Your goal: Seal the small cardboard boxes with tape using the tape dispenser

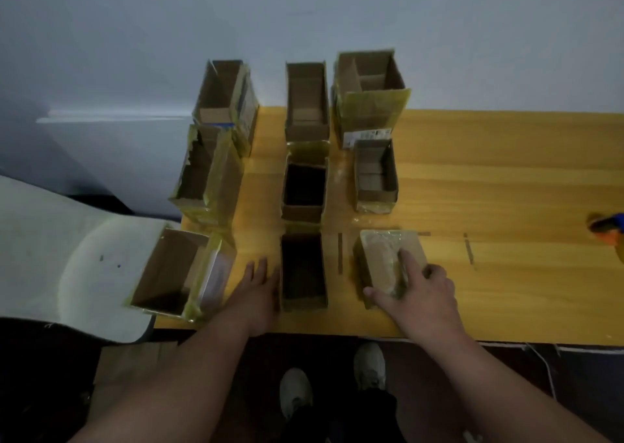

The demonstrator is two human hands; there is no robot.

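Chair: we see a pale chair back (77,257) at far left, off the table's left end; the nearest left-column box overhangs toward it.
Left column: three open cardboard boxes, far (224,99), middle (207,175) and near (179,273), all with yellowish tape on their walls, crowding the table's left edge.
Left hand: our left hand (258,287) lies flat on the wooden table (489,284) with fingers straight, gripping nothing, in the lane between the near left box and the near middle box, its side just against that middle box.
Middle column: three open boxes in a row, far (307,101), middle (304,189) and near (303,272), the near one reaching close to the front edge.
Right column: a large divided open box (369,94) at the back, a small open box (375,175) in front of it, then the closed box (388,260), its top covered with glossy tape.
Right hand: our right hand (422,285) rests on the closed box's near right corner, index finger stretched along the taped top and thumb across the near end, holding it.
Open room: bare tabletop runs wide to the right of the closed box.
Tape dispenser: we make out an orange and blue object (607,224) at the right edge, well apart from both hands; we cannot tell what it is.
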